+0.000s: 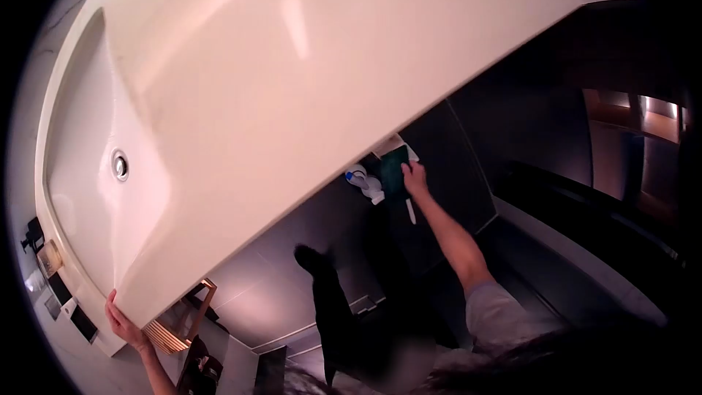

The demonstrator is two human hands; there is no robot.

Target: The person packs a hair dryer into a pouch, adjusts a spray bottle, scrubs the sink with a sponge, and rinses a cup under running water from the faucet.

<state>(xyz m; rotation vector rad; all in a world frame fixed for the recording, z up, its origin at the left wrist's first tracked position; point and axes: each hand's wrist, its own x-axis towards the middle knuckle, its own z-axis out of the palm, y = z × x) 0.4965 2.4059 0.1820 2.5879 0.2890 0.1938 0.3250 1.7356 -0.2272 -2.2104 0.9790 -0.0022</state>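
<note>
My left hand (126, 325) rests at the near left corner of the white washbasin counter (307, 95), its fingers stretched along the edge. Low down, below the counter's front edge, my right hand (414, 178) is closed on a dark green flat object (395, 170); its exact kind does not show. Something pale sticks out behind that object, partly hidden by the counter. Just left of it is a white bottle-like thing with a blue part (358, 177). A thin white strip (411, 212) shows below the green object.
The basin has a metal drain (120, 165). Small items, among them a dark-screened phone-like slab (82, 322), lie along the left ledge. A slatted wooden stool or rack (170, 333) stands under the left corner. Dark floor tiles (270, 285) lie below; lit shelves (636, 117) are at right.
</note>
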